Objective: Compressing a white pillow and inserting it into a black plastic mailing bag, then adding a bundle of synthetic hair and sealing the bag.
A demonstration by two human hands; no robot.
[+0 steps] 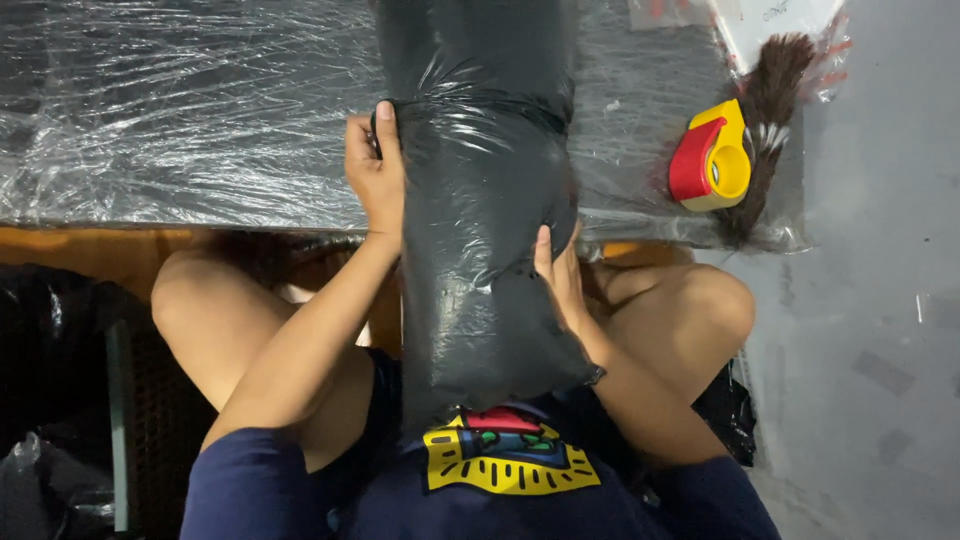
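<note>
Black plastic bundle runs down mid-frame from the film-wrapped tabletop to the lap. Left hand grips its side; right hand presses it, probably clasping. Tape dispenser lies upper right.

Plastic-wrapped low table on orange wood; grey floor at right; dim, glossy light

A tape dispenser, red and yellow, lay on the table, which was covered in clear film. Beside it lay a brown brush, perhaps a tuft of hair. A clear packet sat at the far edge. Black bags were heaped at the left.
</note>
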